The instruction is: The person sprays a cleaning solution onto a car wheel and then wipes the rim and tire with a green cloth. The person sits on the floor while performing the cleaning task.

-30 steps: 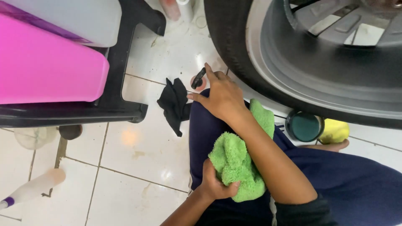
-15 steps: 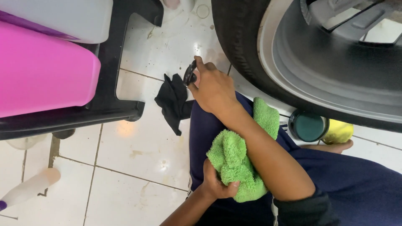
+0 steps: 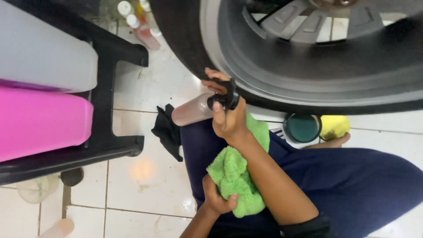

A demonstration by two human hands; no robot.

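Here the right hand grips a spray bottle (black trigger head) just beside the tyre, while the left hand clutches a green cloth on the lap.

The tyre walls off the top, and the black stand blocks the left. Between them runs a strip of bare tiles, narrowed by bottles at its far end and a black rag beside the knee.
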